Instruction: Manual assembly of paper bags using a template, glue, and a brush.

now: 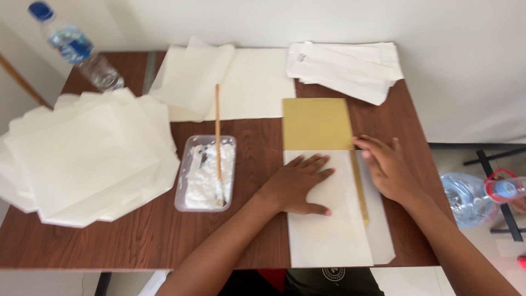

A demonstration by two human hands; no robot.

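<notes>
Both hands, left hand (298, 183) and right hand (386, 167), press spread fingers on the half-folded white paper (329, 219) over a tan board (316, 123).

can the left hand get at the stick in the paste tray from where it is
Probably yes: the left hand lies flat on the white sheet, and only bare table separates it from the stick.

A dark reddish-brown wood-grain surface (137, 241) is seen across the frame. Mustard-yellow board (316, 124) is shown at upper centre, partly covered by a cream sheet (329, 235). Cream-white paper stacks (82, 156) are spread at left. White paste fills a clear tray (205, 172), crossed by a tan wooden stick (217, 120). A blue-capped clear bottle (74, 46) is placed upper left
</notes>
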